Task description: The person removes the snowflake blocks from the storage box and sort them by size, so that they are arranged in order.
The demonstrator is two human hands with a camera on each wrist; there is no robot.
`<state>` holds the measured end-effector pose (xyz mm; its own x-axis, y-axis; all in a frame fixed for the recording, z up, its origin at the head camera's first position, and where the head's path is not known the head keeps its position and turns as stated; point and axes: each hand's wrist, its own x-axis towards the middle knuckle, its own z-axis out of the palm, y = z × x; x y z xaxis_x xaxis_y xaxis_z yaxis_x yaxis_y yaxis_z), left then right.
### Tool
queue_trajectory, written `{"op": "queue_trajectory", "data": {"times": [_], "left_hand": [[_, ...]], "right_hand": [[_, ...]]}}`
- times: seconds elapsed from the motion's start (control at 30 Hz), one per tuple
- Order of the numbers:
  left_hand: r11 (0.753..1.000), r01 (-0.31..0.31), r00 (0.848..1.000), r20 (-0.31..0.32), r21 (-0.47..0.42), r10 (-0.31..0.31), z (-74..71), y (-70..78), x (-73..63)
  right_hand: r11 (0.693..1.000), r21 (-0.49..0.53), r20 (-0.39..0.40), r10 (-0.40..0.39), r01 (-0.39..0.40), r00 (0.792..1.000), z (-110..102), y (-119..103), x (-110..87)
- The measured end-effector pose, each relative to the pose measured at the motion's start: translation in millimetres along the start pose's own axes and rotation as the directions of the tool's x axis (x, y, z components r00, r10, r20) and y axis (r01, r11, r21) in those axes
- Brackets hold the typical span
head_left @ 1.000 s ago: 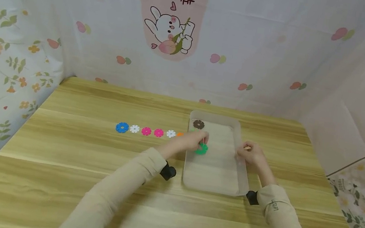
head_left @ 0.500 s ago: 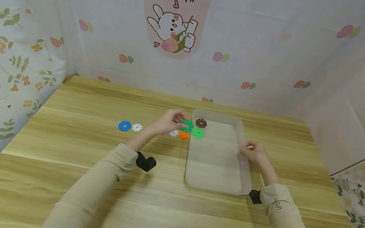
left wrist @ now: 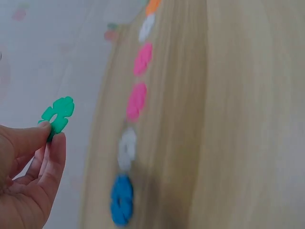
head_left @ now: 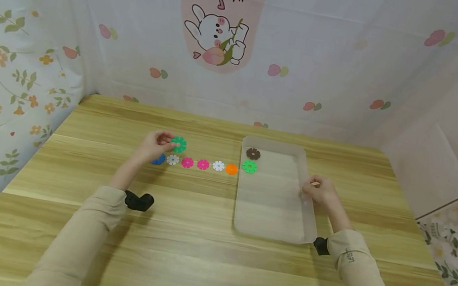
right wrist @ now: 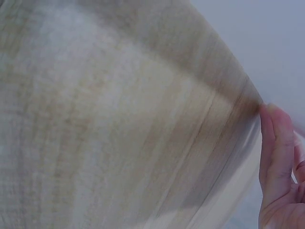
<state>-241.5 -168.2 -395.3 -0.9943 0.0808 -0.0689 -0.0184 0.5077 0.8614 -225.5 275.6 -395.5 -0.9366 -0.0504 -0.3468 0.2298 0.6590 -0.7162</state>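
Observation:
My left hand (head_left: 155, 147) pinches a green snowflake building disc (head_left: 178, 144) between thumb and fingers, raised above the left end of a row of discs. In the left wrist view the disc (left wrist: 62, 113) stands tilted, its slotted edge sticking out past the fingertips. Partly behind the hand lies a blue disc (head_left: 158, 159). At the right, my right hand (head_left: 321, 192) grips the right wall of a clear plastic tray (head_left: 270, 209). Inside the tray are a brown disc (head_left: 253, 154) and a light green disc (head_left: 249, 167).
Right of the blue disc the row runs through a white disc (head_left: 173, 159), two pink discs (head_left: 187, 162), another white disc (head_left: 218, 166) and an orange disc (head_left: 231, 169) close to the tray's left wall. Patterned cloth (head_left: 140, 24) hangs behind the wooden table (head_left: 174, 259).
My left hand has lifted the green disc out of the tray and carried it left over the row to its blue end. My right hand stays at the tray's wall.

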Motion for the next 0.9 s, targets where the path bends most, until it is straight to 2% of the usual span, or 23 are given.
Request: {"op": "queue_trajectory", "data": {"times": [0.1, 0.23, 0.4, 0.5, 0.57, 0.63, 0.8, 0.9], "left_hand": [[0.996, 0.069, 0.997, -0.036, -0.048, -0.071, -14.6, -15.8, -5.9], [0.985, 0.122, 0.988, -0.076, -0.122, -0.132, -29.2, -31.4, -15.9], [0.975, 0.206, 0.964, -0.153, -0.084, -0.217, -39.7, -47.8, -23.2], [0.961, 0.262, 0.948, -0.162, -0.090, -0.274, -42.7, -54.2, -25.1], [0.955, 0.281, 0.942, -0.162, -0.093, -0.293, -43.9, -55.9, -25.9], [0.954, 0.295, 0.940, -0.160, -0.059, -0.300, -44.3, -56.2, -26.0], [0.938, 0.322, 0.935, -0.198, 0.124, -0.295, -41.5, -53.1, -24.4], [0.930, 0.323, 0.933, -0.223, 0.172, -0.283, -39.0, -52.0, -24.4]], "right_hand": [[1.000, -0.007, -0.004, -0.001, 0.001, 1.000, -0.7, -0.2, -0.9], [1.000, -0.007, -0.011, 0.003, -0.003, 1.000, -1.4, -1.0, -2.0], [1.000, 0.004, -0.002, -0.004, 0.004, 1.000, -0.9, -1.3, -2.3], [1.000, 0.013, 0.004, 0.000, 0.000, 1.000, -0.4, -0.9, -2.0], [1.000, 0.016, 0.007, 0.003, -0.003, 1.000, -0.4, -0.4, -1.5], [1.000, 0.013, 0.007, 0.000, 0.000, 1.000, -0.5, -0.3, -1.6], [1.000, 0.003, -0.004, -0.022, 0.022, 1.000, -0.3, -0.4, -1.3], [1.000, 0.017, -0.005, -0.020, 0.020, 1.000, 0.2, -0.3, -0.5]]}}
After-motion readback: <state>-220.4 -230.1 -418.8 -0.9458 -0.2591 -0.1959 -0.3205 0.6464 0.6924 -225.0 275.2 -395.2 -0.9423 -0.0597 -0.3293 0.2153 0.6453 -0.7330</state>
